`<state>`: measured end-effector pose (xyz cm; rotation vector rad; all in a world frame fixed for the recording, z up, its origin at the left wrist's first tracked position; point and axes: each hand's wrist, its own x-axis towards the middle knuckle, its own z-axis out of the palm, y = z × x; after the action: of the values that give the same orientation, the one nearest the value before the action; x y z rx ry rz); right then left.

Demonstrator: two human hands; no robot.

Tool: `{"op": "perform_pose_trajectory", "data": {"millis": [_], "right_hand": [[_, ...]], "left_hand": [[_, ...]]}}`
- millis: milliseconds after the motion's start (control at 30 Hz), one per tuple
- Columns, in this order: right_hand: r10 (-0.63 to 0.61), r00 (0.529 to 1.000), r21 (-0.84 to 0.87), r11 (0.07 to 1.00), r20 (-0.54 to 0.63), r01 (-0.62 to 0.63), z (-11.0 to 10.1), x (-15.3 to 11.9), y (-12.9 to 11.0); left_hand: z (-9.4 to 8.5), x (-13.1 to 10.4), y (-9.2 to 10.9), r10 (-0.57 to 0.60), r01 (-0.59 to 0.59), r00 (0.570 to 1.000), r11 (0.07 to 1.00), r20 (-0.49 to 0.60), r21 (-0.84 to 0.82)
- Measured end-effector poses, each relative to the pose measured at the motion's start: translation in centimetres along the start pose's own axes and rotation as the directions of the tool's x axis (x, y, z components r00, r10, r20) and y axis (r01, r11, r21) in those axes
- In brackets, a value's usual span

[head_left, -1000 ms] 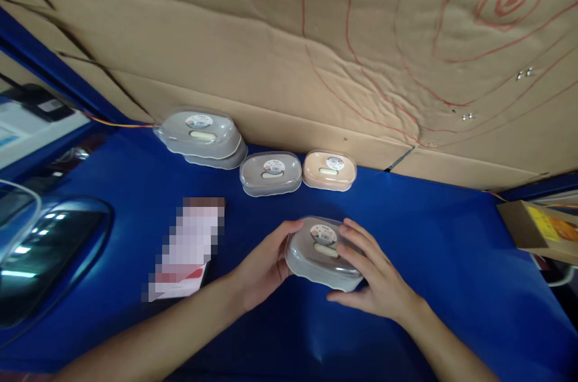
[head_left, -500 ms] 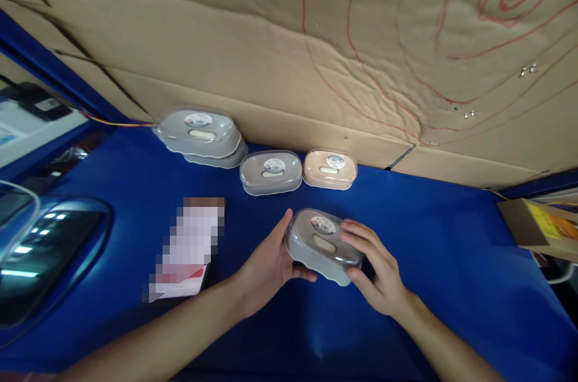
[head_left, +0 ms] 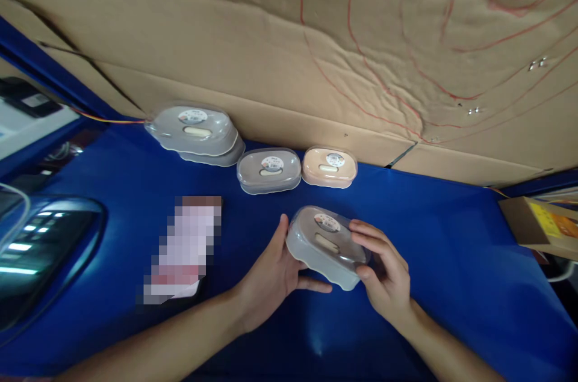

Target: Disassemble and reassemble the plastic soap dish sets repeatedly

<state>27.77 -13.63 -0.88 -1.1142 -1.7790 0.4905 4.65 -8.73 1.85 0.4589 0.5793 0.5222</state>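
Note:
A grey oval soap box (head_left: pixel 311 237) with a clear lid, a round label and a wavy lower rim is between my two hands, tilted down to the right. My left hand (head_left: pixel 271 271) holds its left end, thumb against the side and fingers reaching underneath. Around the right end wraps my right hand (head_left: pixel 386 271), fingers on the lid and thumb at the near side. Behind it stand another grey soap box (head_left: pixel 253 174) and a peach soap box (head_left: pixel 316 174), side by side. Two more grey soap boxes (head_left: pixel 180 129) are stacked farther left.
Blue cloth (head_left: pixel 451 249) covers the table. A cardboard wall (head_left: pixel 203 57) with red drawn lines closes the back. A blurred phone-like object (head_left: pixel 185 243) lies left of my hands. A dark glossy object (head_left: pixel 45 255) is at far left, a cardboard box (head_left: pixel 519 222) at far right.
The held soap box has shifted slightly right and tilts a little more. Both hands moved with it, and more of my left fingers shows below the box.

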Motion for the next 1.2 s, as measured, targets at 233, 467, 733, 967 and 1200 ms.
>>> {"op": "perform_pose_trajectory", "data": {"millis": [233,467,733,967,1200], "right_hand": [[-0.135,0.991,-0.091,0.987,-0.020,0.133,-0.2,0.7,-0.9],[-0.074,0.997,-0.034,0.997,0.016,0.074,0.2,0.6,-0.9],[-0.057,0.990,-0.018,0.998,-0.132,0.055,-0.4,0.3,-0.7],[-0.160,0.987,-0.093,0.983,-0.014,0.158,0.3,0.2,-0.7],[-0.158,0.983,-0.153,0.973,0.091,0.170,0.3,0.1,-0.5]], "left_hand": [[0.1,0.2,-0.7,0.053,-0.049,0.998,0.994,0.042,-0.101],[0.3,0.0,-0.6,0.066,-0.054,0.996,0.978,0.052,-0.201],[0.2,-0.1,0.0,0.007,-0.015,0.999,0.975,-0.039,-0.222],[0.0,0.0,0.3,0.039,-0.050,0.998,0.980,-0.058,-0.192],[0.1,0.1,0.4,0.090,-0.107,0.989,0.985,-0.118,-0.139]]}}
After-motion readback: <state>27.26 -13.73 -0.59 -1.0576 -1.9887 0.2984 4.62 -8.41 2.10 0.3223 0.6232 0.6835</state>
